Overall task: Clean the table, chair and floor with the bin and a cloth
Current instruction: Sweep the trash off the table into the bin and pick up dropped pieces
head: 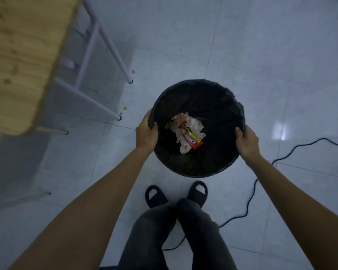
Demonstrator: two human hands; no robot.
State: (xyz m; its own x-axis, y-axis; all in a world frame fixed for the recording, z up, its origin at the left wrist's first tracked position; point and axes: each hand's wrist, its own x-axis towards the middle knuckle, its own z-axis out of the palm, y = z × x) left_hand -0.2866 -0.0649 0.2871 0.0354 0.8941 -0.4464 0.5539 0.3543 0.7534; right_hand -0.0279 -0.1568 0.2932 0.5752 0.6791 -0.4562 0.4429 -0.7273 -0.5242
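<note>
A round black bin (199, 94) lined with a black bag is in front of me, above the pale tiled floor (261, 55). My left hand (146, 133) grips its left rim, thumb inside. My right hand (247, 142) grips the right rim the same way. Inside the bin lie crumpled tissue (193, 123) and a red snack wrapper (191, 136). The wooden table (18, 61) fills the upper left. No cloth shows.
The table's pale metal legs (113, 53) stand left of the bin. Two small yellow crumbs (133, 71) (125, 108) lie on the floor by the legs. A black cable (250, 197) snakes across the floor at right. My feet in black slippers (176, 193) are just behind the bin.
</note>
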